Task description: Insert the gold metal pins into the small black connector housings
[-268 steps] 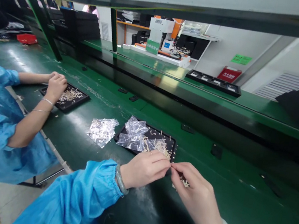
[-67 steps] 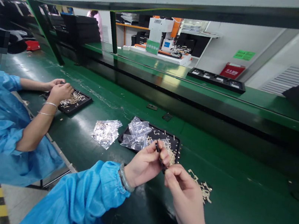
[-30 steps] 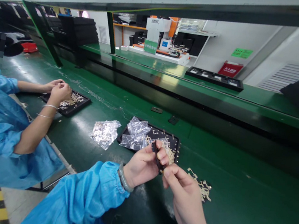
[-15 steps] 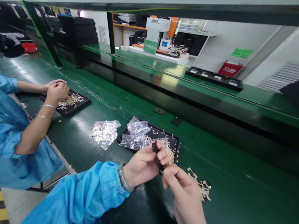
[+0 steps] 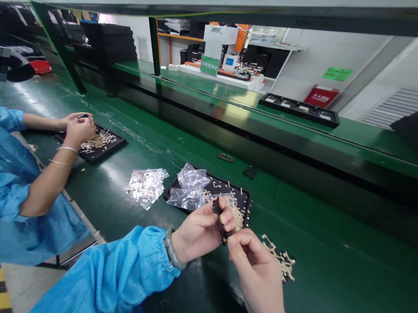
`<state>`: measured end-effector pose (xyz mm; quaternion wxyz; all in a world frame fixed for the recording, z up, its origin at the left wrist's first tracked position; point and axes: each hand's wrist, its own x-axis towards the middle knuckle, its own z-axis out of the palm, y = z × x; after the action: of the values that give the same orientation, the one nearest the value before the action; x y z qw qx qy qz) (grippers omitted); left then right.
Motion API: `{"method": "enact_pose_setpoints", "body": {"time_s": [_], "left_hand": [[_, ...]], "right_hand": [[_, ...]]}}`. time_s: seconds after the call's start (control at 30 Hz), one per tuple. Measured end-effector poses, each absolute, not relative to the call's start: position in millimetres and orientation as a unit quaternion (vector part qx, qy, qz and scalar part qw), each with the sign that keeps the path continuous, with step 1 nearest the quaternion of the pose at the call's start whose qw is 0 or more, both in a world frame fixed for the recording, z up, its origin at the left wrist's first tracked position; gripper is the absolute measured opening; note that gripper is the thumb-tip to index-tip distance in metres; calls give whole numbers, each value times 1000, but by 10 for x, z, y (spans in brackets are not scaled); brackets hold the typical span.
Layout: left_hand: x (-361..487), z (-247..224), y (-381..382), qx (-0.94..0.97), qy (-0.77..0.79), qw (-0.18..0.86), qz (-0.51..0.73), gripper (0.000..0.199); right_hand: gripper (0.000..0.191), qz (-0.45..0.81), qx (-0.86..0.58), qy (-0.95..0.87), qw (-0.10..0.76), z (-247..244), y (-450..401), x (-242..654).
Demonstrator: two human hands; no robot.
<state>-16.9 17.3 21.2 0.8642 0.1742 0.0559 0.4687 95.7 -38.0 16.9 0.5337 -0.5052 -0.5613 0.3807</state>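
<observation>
My left hand (image 5: 197, 232) grips a small, narrow black part (image 5: 218, 213) upright between thumb and fingers. At its lower end my right hand (image 5: 257, 268) is closed in a pinch, fingertips against or right beside the part. Whatever those fingertips hold is too small to make out. Just behind my hands lies a black tray (image 5: 243, 197) with small pale strip-like pieces (image 5: 238, 216) and clear plastic bags (image 5: 188, 196) on it; my left hand hides part of its front. Beyond my right hand is a loose pile of similar pale pieces (image 5: 285, 267).
Another clear bag (image 5: 146, 187) lies left of the tray on the green table (image 5: 351, 282). Two flat dark pieces (image 5: 226, 157) lie behind it. At left, a co-worker's hands (image 5: 79, 126) are over another black tray (image 5: 110, 149). A raised green shelf (image 5: 219, 91) runs along the back.
My right hand has shifted very slightly at the lower end of the black part; my left hand keeps its grip. A dark item now shows in the co-worker's hands. The two flat pieces sit slightly further right.
</observation>
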Motion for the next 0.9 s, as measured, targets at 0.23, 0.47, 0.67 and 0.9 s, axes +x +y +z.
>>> {"method": "enact_pose_setpoints", "body": {"time_s": [0.23,0.47,0.67,0.9], "left_hand": [[-171,204,165,169,58,865,469,20],[-170,215,156,192,81,849,486,17],[-181,230,145,249,128,814,509,14],[-190,239,139,317,225,749,536,18]], "right_hand": [[15,312,-507,-600,535,193,-389,930],[16,311,-510,-607,525,215,-405,935],[24,409,-506,-563,510,231,-348,1016],[29,468,-491,-527,512,185,-305,1065]]}}
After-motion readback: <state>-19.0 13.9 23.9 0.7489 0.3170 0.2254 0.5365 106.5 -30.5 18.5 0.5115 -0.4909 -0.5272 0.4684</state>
